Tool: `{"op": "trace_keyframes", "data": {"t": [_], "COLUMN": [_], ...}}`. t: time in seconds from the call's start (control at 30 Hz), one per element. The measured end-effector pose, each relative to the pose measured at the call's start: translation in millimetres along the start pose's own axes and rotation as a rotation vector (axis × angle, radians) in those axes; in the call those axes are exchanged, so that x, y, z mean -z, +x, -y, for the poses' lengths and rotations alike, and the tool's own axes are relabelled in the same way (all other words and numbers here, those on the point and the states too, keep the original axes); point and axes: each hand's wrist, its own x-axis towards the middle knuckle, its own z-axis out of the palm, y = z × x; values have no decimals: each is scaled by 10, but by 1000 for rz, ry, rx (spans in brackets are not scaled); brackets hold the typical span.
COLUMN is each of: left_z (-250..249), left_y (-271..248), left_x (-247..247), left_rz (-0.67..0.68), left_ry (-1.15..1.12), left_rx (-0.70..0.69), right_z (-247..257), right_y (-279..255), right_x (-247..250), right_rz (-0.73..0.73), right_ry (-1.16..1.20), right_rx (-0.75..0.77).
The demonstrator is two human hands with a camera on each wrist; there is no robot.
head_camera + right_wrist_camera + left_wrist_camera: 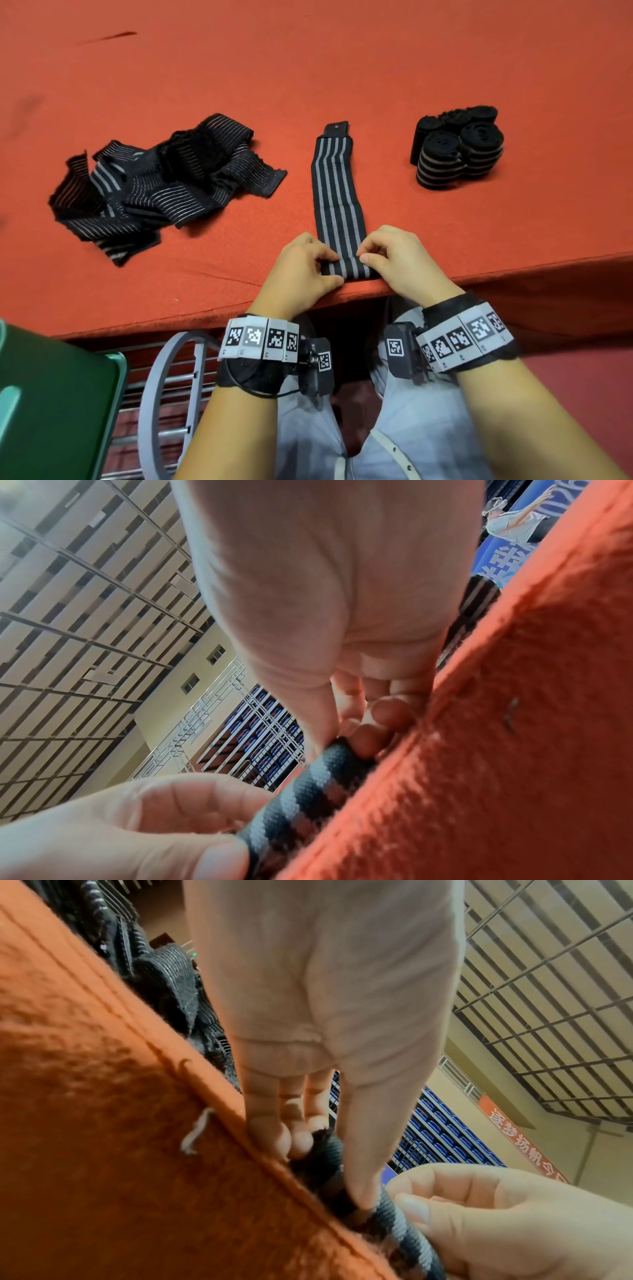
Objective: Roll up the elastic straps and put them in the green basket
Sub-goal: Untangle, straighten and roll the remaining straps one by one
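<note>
A black elastic strap with grey stripes [337, 195] lies stretched out on the orange table, running away from me. Its near end is turned over into a small roll [347, 268] at the table's front edge. My left hand [308, 263] pinches the roll's left side and my right hand [394, 257] pinches its right side. The left wrist view shows the roll [330, 1156] between thumb and fingers; the right wrist view shows the same roll [308, 785]. A loose heap of unrolled straps [161, 181] lies at left. Several rolled straps [457, 150] stand at right. The green basket [51, 404] sits below the table at lower left.
The orange felt table [308, 75] stretches far back and has a front edge [513, 270] right by my hands. A grey metal rack with a ring [164, 387] stands under the table beside the basket. My knees are beneath the edge.
</note>
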Motion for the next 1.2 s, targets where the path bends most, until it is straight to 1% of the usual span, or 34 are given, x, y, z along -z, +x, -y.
{"op": "trace_keyframes", "data": {"t": [0.07,0.13,0.27,0.33,0.5,0.67,0.8,0.93,1.07,1.2], "left_z": [-1,-11,-17,-17,-13,17,29,35,23,-28], "left_y": [0,7,25,27,4,-37,-32,-44,-82,-105], "left_x": [7,11,14,12,-15,-15,-13,23,63,69], "left_rz": [18,27,36,29,-40,-39,-64,-8,72,134], "left_ry": [26,46,93,99,73,48,40,-12,-132,-250], "left_rx": [11,9,-9,-17,-51,-82,-104,-72,26,87], "right_z": [-5,-11,-33,-48,-42,-54,-43,-1,22,15], "right_y": [-13,-22,-55,-64,-23,-5,-24,-70,-140,-172], "right_x": [-3,-2,40,58,41,30,47,118,204,255], "right_rz": [-25,-18,83,133,105,121,138,183,217,245], "right_ry": [-13,-44,-55,-64,-59,-69,-67,-46,55,64], "right_rx": [6,47,103,96,71,65,54,33,-29,-39]}}
